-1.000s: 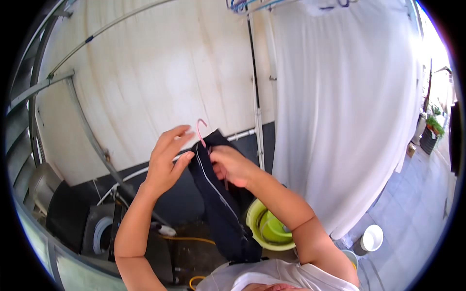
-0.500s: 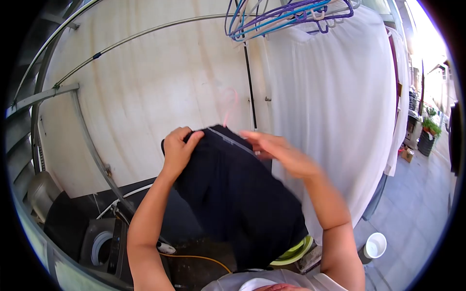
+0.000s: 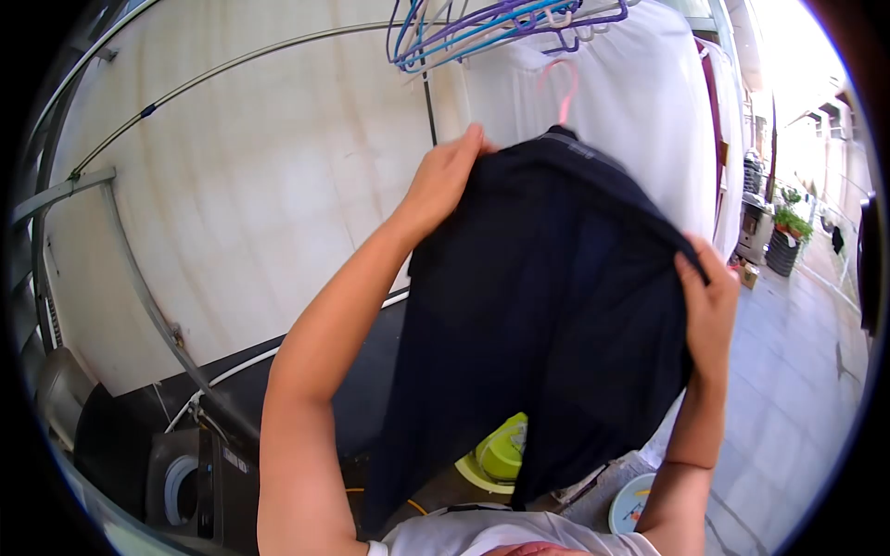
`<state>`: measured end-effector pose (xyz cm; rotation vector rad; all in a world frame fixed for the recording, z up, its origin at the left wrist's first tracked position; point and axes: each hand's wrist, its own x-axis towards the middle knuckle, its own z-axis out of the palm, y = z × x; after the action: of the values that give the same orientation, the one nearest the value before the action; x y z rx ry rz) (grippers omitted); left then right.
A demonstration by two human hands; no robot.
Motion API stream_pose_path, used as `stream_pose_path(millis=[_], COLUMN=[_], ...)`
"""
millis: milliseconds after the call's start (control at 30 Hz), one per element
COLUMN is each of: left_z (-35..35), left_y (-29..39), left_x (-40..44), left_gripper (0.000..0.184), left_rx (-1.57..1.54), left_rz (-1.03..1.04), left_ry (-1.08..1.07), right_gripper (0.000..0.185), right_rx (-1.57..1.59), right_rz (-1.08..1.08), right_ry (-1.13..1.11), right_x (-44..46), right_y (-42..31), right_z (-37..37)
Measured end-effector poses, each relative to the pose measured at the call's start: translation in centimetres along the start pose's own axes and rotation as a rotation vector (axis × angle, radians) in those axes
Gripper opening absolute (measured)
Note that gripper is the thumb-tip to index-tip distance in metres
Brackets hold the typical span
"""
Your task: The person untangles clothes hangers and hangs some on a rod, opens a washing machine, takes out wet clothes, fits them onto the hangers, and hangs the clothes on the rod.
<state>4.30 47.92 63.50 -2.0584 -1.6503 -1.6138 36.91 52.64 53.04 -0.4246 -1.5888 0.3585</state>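
Dark navy trousers (image 3: 547,278) hang spread out in front of me, their two legs parting near the bottom. A pink hanger (image 3: 566,88) pokes its hook up above the waistband, and the rest of it is hidden in the cloth. My left hand (image 3: 449,181) is closed on the upper left corner, its fingers mostly behind the fabric. At the right corner, my right hand (image 3: 712,295) pinches the waistband edge between thumb and fingers.
Blue, purple and white hangers (image 3: 505,35) hang in a bunch overhead. A white sheet (image 3: 640,120) hangs behind the trousers. Below are a green basin (image 3: 475,474), a bucket (image 3: 627,505) and a washing machine (image 3: 185,486). A metal rail (image 3: 250,65) crosses the wall.
The trousers and pink hanger have risen and shifted right, opening out wide. My right hand, blurred beside the waistband before, now grips its right corner. The view has turned somewhat right.
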Motion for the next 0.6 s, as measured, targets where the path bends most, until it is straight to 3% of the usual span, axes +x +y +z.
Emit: stream_pose_path(millis=[133,233,467,600], left_z=[2.3,3.9,5.4,3.5], left_y=[2.8,2.9,2.4,2.7], left_x=[6.0,10.3,12.9,11.4], left_gripper=[0.055,0.056,0.066,0.066], left_rx=[0.03,0.178,0.26,0.382], left_rz=[0.283,0.492,0.503,0.442], left_ry=[-0.19,-0.073,0.454,0.459], right_gripper=[0.026,0.029,0.029,0.027], right_rx=[0.016,0.006,-0.365,-0.476], right_rz=[0.012,-0.061,-0.312,-0.529], right_ry=[0.103,0.126,0.198,0.295], right_x=[3.7,6.7,14.5,20.5], right_y=[1.7,1.8,-0.4,-0.5], right_z=[-3.0,-3.9,-3.1,-1.6])
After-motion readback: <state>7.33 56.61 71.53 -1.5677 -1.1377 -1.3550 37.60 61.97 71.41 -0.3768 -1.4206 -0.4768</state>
